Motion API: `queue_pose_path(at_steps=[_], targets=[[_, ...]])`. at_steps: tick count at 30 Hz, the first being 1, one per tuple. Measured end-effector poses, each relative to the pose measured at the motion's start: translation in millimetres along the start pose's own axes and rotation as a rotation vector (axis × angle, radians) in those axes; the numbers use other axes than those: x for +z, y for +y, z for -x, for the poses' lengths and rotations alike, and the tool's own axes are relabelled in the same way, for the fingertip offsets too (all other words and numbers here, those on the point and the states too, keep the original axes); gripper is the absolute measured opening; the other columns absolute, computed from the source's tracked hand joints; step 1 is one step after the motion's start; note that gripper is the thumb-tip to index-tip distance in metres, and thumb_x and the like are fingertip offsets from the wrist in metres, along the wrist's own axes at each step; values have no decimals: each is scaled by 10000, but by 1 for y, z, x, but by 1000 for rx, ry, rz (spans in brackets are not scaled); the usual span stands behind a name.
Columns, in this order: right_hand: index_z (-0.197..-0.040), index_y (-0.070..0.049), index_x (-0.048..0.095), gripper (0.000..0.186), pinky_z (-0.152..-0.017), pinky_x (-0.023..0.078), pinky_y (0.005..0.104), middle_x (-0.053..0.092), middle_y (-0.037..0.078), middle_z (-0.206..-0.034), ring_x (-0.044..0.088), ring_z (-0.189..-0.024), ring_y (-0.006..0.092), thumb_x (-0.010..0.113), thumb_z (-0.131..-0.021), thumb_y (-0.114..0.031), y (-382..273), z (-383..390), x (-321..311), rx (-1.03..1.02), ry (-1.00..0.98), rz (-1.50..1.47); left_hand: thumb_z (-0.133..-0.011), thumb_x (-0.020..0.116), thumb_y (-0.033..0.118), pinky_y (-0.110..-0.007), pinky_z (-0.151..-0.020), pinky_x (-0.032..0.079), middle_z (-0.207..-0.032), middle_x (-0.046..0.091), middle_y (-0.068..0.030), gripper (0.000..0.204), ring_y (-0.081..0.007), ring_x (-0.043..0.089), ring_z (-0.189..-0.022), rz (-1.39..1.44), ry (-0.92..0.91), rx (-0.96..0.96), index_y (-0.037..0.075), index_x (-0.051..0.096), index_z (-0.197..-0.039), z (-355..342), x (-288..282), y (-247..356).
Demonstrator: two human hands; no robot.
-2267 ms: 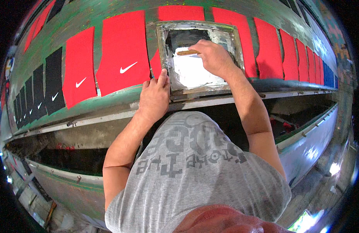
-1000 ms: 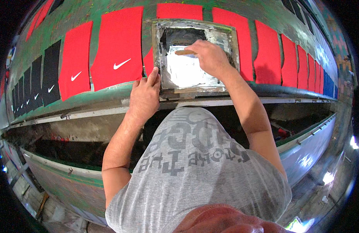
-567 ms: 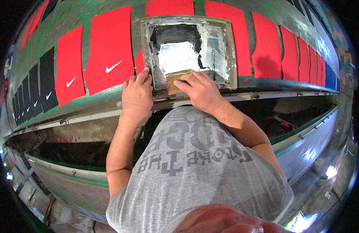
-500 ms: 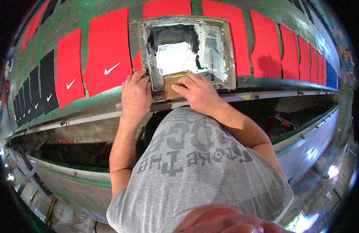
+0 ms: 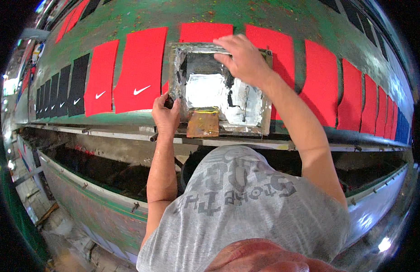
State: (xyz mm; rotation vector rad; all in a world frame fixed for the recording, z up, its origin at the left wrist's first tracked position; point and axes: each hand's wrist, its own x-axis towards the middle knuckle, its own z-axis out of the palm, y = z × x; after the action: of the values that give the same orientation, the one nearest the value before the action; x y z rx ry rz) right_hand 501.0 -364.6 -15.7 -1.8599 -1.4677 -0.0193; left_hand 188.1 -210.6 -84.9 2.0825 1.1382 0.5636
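A screen printing frame (image 5: 266, 109), its rim smeared with grey and white paint, lies over a red fabric piece on the long table. White ink covers the mesh window in its middle. A brown squeegee (image 5: 203, 124) leans inside the near side, with nobody's hand on it. My left hand (image 5: 167, 117) grips the frame's left edge, thumb and fingers about it. Above the far right part of the frame is my right hand (image 5: 241, 59), fingers stretched out and thumb apart, holding nothing. Whether its fingertips touch the far rim I cannot tell.
Red fabric pieces (image 5: 139, 68) lie in a row on the green table (image 5: 151, 18), those on the left bearing white marks. Black pieces (image 5: 78, 84) continue leftward, blue ones (image 5: 402, 129) far right. A metal rail (image 5: 105, 133) runs along the near edge, with a trough beyond it.
My right hand has let go of the squeegee and moved up to the frame's far side. My left hand stays at the left edge. The view has shifted, so everything sits lower.
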Motion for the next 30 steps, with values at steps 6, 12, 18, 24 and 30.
queue_pose_path(at_steps=[6, 12, 18, 24, 30], targets=[[-1378, -40, 756, 562, -1131, 530, 534, 768, 226, -1368, 693, -1293, 437, 576, -1147, -519, 59, -91, 52, 154, -365, -34, -898, 889, 66, -344, -982, 604, -1187, 833, -145, 452, -179, 764, -1088, 78, -42, -136, -64, 778, -1317, -2, -2, 0], [-1452, -20, 721, 673, -1202, 504, 462, 715, 210, -1515, 675, -1401, 350, 453, -1202, -584, 93, -135, 83, 243, -839, -98, -883, 890, 44, -334, -935, 595, -1116, 824, -116, 422, -160, 749, -1027, 182, -15, -53, -66, 799, -1279, 0, 1, -3], [-1412, 13, 749, 1046, -1162, 506, 509, 775, 216, -1357, 708, -1272, 351, 403, -1051, -905, 100, -156, 75, 513, -874, -118, -834, 889, 64, -386, -833, 589, -995, 758, -148, 427, -279, 737, -921, 185, 47, 92, 1, 821, -1251, 5, -1, 2], [-1384, -28, 741, 1022, -1039, 543, 415, 782, 116, -1202, 712, -1096, 227, 439, -1025, -935, 102, -171, 74, 619, -963, -142, -841, 891, 46, -385, -836, 589, -1019, 755, -141, 441, -274, 732, -926, 189, 103, 211, 12, 807, -1273, 12, -12, 11], [-1504, -64, 704, 934, -1018, 583, 437, 817, 193, -1293, 754, -1132, 286, 497, -1057, -857, 121, -176, 92, 709, -976, -150, -848, 894, 21, -380, -867, 597, -1084, 770, -156, 448, -278, 739, -982, 251, 131, 294, -2, 795, -1284, 14, -15, 9]])
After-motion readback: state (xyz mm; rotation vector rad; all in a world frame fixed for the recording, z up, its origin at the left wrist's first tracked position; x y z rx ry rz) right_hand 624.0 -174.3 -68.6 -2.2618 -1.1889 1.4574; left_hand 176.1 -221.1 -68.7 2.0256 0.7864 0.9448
